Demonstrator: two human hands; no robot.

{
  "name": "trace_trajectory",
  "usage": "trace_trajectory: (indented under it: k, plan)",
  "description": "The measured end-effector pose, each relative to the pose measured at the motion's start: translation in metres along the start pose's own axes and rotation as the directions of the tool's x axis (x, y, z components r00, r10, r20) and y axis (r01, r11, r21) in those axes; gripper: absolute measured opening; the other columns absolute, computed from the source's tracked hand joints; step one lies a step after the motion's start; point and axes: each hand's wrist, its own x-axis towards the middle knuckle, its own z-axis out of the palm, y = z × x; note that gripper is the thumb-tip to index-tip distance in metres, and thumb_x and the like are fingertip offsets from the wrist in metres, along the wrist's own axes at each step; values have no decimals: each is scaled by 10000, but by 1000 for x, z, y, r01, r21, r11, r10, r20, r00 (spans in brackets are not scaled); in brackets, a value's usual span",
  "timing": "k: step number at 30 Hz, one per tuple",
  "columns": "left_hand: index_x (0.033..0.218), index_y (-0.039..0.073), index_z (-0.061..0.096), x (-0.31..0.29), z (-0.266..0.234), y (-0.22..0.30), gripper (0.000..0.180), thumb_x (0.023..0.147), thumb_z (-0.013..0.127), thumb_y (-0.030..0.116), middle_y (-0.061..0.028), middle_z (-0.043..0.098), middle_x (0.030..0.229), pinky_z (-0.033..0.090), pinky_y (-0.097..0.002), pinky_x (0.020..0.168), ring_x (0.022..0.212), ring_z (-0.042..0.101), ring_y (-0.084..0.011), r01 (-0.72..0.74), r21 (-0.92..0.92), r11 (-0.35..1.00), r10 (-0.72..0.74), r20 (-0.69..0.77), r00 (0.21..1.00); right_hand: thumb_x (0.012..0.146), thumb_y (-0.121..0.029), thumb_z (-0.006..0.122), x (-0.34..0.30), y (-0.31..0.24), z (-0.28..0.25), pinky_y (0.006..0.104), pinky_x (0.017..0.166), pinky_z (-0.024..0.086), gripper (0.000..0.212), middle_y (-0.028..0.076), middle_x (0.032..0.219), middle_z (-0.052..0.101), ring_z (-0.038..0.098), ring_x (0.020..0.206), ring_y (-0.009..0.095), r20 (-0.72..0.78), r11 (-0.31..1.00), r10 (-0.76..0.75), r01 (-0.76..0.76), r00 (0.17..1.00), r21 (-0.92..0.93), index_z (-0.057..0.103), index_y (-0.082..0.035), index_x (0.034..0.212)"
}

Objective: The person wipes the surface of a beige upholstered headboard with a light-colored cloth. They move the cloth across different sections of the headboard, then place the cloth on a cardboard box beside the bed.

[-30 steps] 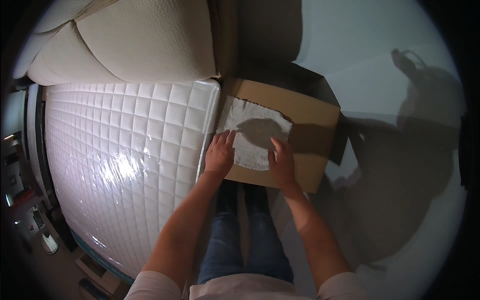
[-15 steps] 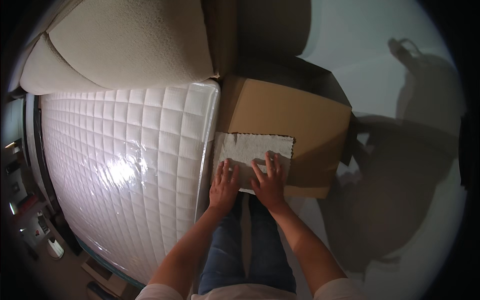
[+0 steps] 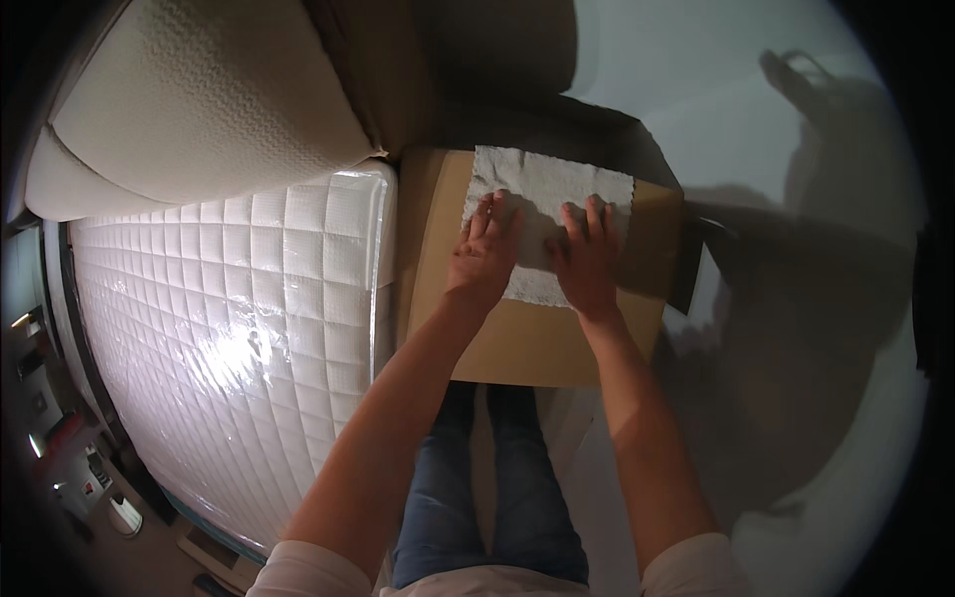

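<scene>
A whitish cloth [image 3: 542,284] with scalloped edges lies spread on top of a brown cardboard box [image 3: 527,343], toward its far side. My left hand [image 3: 484,254] rests on the left part of the cloth, fingers stretched forward. On its right part lies my right hand [image 3: 585,259], palm down with the fingers spread. Neither hand grips anything; both press flat on the fabric. The cloth's middle shows between them, in shadow.
Left of the box is a quilted white mattress [image 3: 288,289] in shiny clear plastic. A cream padded headboard or cushion [image 3: 209,99] stands beyond it. A pale wall [image 3: 657,90] with dark shadows rises at the right. Small household items sit at the far left.
Both hands and the cloth have slid forward and to the right over the box top, from its near left part to its far side.
</scene>
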Motion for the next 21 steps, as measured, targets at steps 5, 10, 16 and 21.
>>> trace_trajectory:
  k: [5,10,16,21]
  plan:
    - [1384,183,434,-53,29,37,592,828,637,185,-123,243,1526,343,-409,1094,1410,253,-296,-103,-13,995,103,19,994,851,-302,643,-70,9,-27,594,1044,258,531,169,1468,321,275,1355,419,155,987,158,-152,975,-51,485,-188,1345]
    - [1370,144,439,-155,48,34,576,822,616,155,-175,285,1498,350,-426,1086,1381,301,-350,-34,-66,997,38,65,997,851,-290,644,-141,-19,-31,618,1036,254,527,152,1476,311,267,1361,407,246,994,75,-92,966,57,483,-216,1348]
    - [1388,80,400,-197,28,5,642,812,662,185,-226,273,1485,345,-429,1090,1374,288,-387,224,-43,974,-218,105,970,810,-270,663,-124,-63,-11,614,1031,249,497,125,1483,334,262,1383,355,269,967,-173,111,948,231,557,-227,1293]
    - [1397,24,371,-141,21,-19,672,817,665,193,-219,252,1497,313,-436,1107,1388,253,-385,216,-15,976,-216,-3,976,792,-259,691,-55,-58,11,573,1032,278,471,105,1469,366,300,1369,327,102,953,-214,185,972,238,593,-205,1249]
